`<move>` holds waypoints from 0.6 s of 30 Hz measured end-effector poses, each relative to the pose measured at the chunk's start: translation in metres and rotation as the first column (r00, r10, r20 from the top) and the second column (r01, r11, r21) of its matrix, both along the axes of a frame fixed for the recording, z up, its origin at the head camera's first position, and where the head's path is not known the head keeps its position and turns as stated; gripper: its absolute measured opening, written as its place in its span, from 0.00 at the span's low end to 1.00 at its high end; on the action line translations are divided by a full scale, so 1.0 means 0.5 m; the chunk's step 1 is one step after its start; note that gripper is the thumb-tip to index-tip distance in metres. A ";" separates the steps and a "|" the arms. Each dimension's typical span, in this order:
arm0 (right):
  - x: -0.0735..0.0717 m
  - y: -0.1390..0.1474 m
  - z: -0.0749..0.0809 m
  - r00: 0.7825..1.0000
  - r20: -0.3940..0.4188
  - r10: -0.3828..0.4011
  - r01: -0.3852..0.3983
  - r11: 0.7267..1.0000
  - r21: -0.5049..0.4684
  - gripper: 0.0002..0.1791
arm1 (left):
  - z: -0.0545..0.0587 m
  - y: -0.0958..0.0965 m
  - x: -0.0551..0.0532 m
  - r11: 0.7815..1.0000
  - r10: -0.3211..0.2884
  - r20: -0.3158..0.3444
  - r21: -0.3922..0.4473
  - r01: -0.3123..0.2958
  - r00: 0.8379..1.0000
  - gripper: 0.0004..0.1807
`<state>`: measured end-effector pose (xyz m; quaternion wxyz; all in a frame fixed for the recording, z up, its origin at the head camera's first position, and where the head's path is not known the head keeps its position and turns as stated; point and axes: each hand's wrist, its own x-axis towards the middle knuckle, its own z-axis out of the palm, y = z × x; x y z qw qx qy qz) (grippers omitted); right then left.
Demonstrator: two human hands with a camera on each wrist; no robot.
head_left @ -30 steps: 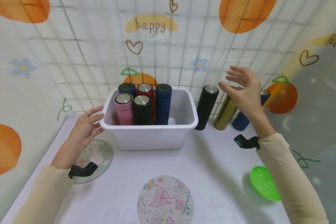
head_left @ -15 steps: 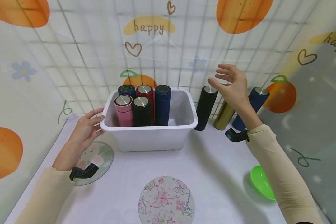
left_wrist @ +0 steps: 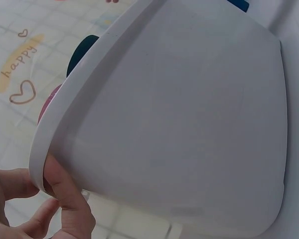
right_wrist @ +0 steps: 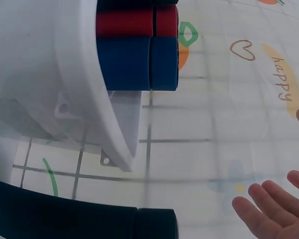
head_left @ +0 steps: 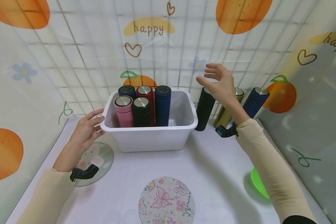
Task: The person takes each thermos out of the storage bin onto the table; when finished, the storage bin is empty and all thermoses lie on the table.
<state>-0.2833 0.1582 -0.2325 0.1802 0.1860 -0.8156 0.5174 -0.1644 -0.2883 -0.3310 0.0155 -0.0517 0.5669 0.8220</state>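
A white plastic bin (head_left: 154,139) stands near the back of the table with several thermos bottles upright in it: a pink bottle (head_left: 123,109), a black bottle (head_left: 141,112), a red bottle (head_left: 145,91) and two blue ones. My left hand (head_left: 84,132) pinches the bin's left rim; fingers lie on both sides of that rim in the left wrist view. Above a tall black bottle (head_left: 204,112) outside the bin hovers my right hand (head_left: 219,84), its fingers spread and holding nothing. That hand partly covers the bottle's lid in the head view.
Right of the black bottle lean a gold bottle (head_left: 223,116) and a blue bottle (head_left: 254,99), partly behind my right arm. A green bowl (head_left: 257,183) sits at the right. Flat round mats, a butterfly mat (head_left: 166,199) and a greenish mat (head_left: 105,160), lie on the table.
My right hand has moved left, from over the gold bottle to over the tall black bottle. The left hand and the bin stay in place.
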 end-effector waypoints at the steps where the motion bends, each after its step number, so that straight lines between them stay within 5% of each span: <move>1: -0.001 -0.003 0.000 1.000 0.005 0.006 -0.005 1.000 -0.005 0.35 | 0.000 0.000 0.000 1.000 0.000 0.002 0.002 0.000 1.000 0.28; 18: -0.058 -0.082 -0.017 0.998 0.054 0.032 -0.030 0.999 -0.031 0.33 | 0.001 0.000 0.001 1.000 0.001 0.004 0.002 -0.001 1.000 0.27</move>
